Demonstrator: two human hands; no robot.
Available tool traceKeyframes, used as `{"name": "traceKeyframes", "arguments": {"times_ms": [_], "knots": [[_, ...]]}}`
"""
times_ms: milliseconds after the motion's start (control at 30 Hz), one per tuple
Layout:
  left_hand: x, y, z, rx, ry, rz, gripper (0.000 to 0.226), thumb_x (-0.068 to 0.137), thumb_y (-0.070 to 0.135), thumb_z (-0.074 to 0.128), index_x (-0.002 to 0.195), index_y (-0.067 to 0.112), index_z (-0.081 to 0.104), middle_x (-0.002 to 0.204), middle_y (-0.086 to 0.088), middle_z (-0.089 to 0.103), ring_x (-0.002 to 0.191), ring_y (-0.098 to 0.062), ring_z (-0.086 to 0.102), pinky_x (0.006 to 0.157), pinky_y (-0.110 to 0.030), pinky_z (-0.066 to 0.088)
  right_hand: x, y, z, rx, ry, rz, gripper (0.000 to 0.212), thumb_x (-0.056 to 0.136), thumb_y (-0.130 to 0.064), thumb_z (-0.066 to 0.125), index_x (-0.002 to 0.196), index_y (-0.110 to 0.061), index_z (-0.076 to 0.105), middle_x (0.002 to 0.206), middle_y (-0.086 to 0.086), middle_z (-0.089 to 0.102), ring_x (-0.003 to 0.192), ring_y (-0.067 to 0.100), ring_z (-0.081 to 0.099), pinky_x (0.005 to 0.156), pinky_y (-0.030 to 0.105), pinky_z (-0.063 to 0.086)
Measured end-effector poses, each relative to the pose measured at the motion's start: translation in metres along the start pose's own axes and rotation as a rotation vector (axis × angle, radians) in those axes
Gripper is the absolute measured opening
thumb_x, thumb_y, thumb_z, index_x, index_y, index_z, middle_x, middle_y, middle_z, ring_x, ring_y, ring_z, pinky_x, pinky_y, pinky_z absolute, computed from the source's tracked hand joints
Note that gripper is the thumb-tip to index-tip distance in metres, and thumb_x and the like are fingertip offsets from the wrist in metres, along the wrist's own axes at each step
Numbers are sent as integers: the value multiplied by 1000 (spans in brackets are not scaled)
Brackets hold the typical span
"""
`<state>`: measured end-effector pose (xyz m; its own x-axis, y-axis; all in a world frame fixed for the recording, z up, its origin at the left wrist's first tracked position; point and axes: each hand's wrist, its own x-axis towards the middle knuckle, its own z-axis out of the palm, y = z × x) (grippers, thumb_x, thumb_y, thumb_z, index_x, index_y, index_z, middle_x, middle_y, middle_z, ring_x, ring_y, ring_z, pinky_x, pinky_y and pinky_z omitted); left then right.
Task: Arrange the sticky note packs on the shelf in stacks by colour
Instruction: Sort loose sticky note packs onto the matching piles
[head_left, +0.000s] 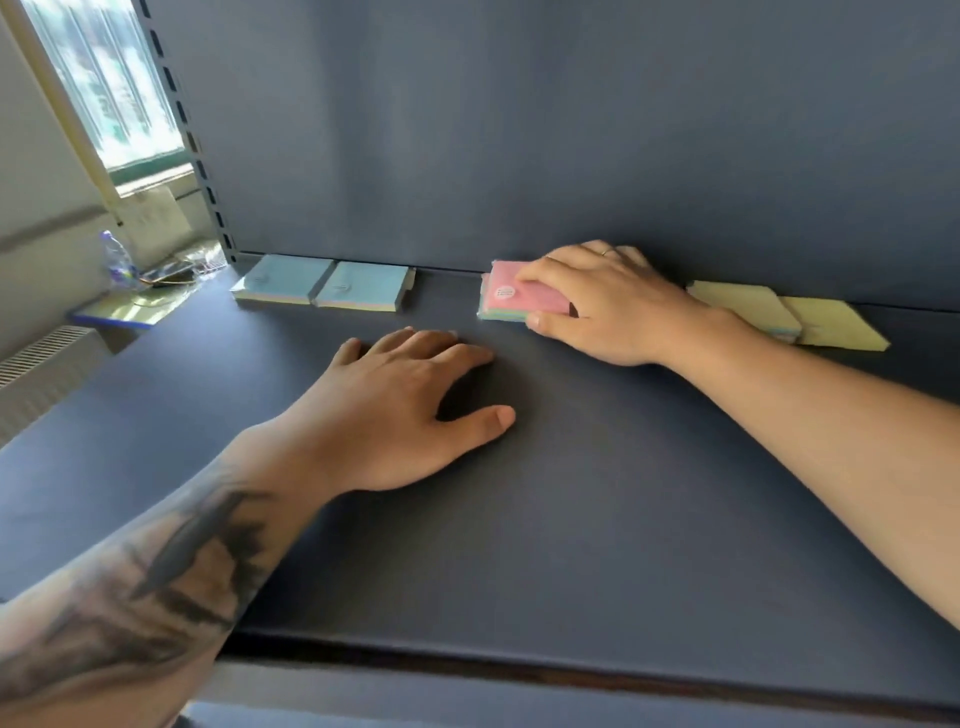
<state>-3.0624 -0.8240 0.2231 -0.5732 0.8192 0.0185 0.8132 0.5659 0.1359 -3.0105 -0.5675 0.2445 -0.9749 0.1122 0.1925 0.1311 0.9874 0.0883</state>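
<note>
On the dark blue shelf (571, 493), two blue sticky note packs (283, 278) (361, 287) lie side by side at the back left. A pink pack (511, 291) sits at the back centre on top of another pack, and my right hand (608, 306) grips it with fingers over the top and thumb at its front edge. Two yellow packs (743, 306) (836, 325) lie at the back right, partly behind my right wrist. My left hand (410, 400) rests flat on the shelf in front, fingers spread, holding nothing.
The shelf's back panel (519, 130) rises right behind the packs. A slotted upright (192, 135) stands at the left. Beyond it are a window, a water bottle (117, 257) and a small table (140, 306) with clutter. A radiator (41, 369) is at the lower left.
</note>
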Motion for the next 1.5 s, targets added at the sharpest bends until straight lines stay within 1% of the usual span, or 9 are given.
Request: {"name": "traceKeyframes", "arguments": {"times_ms": [167,267,533,667,800,933,1167,1333,1500], "knots": [[0,2,-1,-17,-4,-12,88,74,92,13,152,52,27,163,20,27,154,-12,19,121,-51,23,-1,-10,5,-38,32,52,52,102,-55,41,152,-39,41,158,-5,41,142,27,37,113,46,30],[-1,4,-2,-16,-24,-21,79,84,90,23,152,51,27,164,19,25,155,-12,16,122,-51,20,-2,-15,8,-88,26,72,52,103,-57,35,153,-41,36,158,-7,41,141,26,38,113,47,27],[1,5,-4,-20,-24,-17,75,86,86,28,153,50,29,162,19,28,153,-11,19,122,-51,20,-5,-13,8,-112,-62,113,62,102,-66,25,160,-44,19,169,-10,22,152,26,21,120,54,12],[0,1,-4,-35,-44,-7,75,86,86,27,153,51,27,163,21,25,154,-10,17,123,-49,18,-11,-10,4,-61,-26,128,73,98,-70,35,161,-43,12,169,-7,23,154,25,20,122,54,14],[-4,-3,-9,-34,-64,-9,77,84,87,26,152,51,29,162,22,27,153,-10,23,123,-46,23,-47,2,-4,-37,58,161,76,94,-69,46,159,-38,23,160,-8,38,147,24,32,119,49,21],[-9,16,-13,15,-69,-30,79,83,86,24,153,49,32,161,17,33,150,-17,30,119,-48,30,-104,18,-7,-22,27,252,74,94,-69,44,158,-39,23,161,-8,33,150,23,27,121,48,19],[-36,116,-4,43,-92,47,74,88,83,28,153,48,32,161,17,34,149,-19,33,118,-45,30,-232,42,-26,75,-30,391,69,97,-72,36,158,-39,31,166,-5,28,152,23,24,119,46,21],[-66,249,22,7,-39,144,66,95,75,30,155,46,29,163,12,32,150,-23,30,119,-48,27,-378,75,-39,152,-66,474,66,98,-73,27,157,-45,30,169,-7,23,155,18,19,121,43,17],[-101,390,73,65,104,232,79,88,83,31,155,43,25,163,10,28,150,-25,23,119,-57,22,-552,128,-42,130,-83,582,68,98,-74,26,160,-46,22,171,-6,16,157,18,14,125,44,16]]}}
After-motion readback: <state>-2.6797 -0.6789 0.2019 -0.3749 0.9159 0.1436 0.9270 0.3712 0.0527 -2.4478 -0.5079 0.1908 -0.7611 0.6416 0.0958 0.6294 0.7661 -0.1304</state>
